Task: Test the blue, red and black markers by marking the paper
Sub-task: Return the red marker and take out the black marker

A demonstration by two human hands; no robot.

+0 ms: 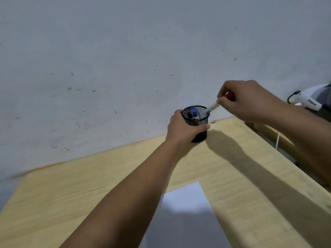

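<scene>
Fingers of the right hand pinch a tilted red-capped white marker that could snag the black mesh pen cup gripped by the left hand.

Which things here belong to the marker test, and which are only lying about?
Belong to the job:
- black mesh pen cup, gripped by the left hand
- blue-capped marker and black-capped marker in the cup
- red-capped white marker, pinched by the right hand
- white paper sheet on the wooden table

Lying about:
- white device with a black cable, far right
</scene>
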